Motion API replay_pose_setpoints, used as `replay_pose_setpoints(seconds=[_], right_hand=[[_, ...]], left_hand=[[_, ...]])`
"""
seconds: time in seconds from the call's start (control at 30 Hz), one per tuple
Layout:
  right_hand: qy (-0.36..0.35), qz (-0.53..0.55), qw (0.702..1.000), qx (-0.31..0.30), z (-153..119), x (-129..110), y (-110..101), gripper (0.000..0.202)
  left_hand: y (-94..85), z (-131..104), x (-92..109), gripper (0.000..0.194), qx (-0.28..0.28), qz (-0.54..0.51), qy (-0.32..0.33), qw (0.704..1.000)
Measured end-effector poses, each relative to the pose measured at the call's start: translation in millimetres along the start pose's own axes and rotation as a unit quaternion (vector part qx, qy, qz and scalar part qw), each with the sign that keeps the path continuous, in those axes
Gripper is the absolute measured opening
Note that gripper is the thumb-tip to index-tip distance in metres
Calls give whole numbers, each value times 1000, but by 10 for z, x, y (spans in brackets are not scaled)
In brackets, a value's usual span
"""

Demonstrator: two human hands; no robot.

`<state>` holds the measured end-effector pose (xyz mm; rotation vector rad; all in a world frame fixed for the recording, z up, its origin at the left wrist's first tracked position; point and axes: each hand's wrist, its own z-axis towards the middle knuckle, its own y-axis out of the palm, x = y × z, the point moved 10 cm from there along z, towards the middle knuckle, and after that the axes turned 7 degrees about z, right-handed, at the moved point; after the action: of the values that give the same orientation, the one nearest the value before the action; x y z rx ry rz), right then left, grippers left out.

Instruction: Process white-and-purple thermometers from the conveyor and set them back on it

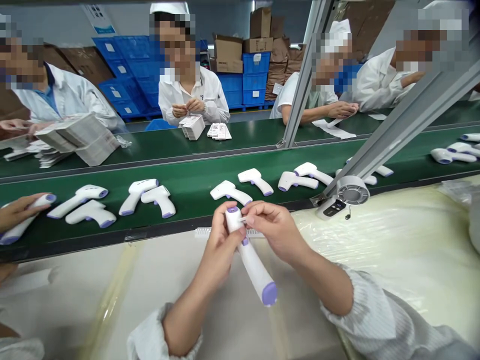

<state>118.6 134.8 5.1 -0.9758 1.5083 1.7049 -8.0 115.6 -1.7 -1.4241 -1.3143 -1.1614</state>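
Note:
A white infrared thermometer with purple ends is held over the table, its handle slanting down toward me. My left hand wraps around its head end, thumb on the near side. At the same end my right hand is closed in a pinch, thumb against forefinger. Between those fingertips a small white piece shows, touching or very close to the thermometer's side; what it is I cannot make out. Just beyond my hands, another thermometer lies on the green conveyor belt.
Several more thermometers lie along the belt. A small fan sits by a slanting metal post on the right. A co-worker's hand grips a thermometer at far left. Across the belt, people handle papers and box stacks.

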Motion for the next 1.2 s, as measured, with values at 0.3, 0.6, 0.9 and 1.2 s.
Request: replay_pose_setpoints(seconds=[0.3, 0.6, 0.9, 1.2], right_hand=[[0, 31, 999, 34, -53, 29, 114, 10], [15, 34, 999, 35, -54, 46, 132, 12], [-18, 6, 999, 49, -78, -17, 113, 13], [107, 161, 978, 78, -65, 252, 27, 37]], left_hand=[[45, -119, -10, 63, 17, -29, -28, 999], [72, -114, -19, 57, 1, -24, -15, 1000], [16, -83, -89, 45, 6, 25, 19, 999], [-13, -36, 107, 45, -27, -73, 108, 991]])
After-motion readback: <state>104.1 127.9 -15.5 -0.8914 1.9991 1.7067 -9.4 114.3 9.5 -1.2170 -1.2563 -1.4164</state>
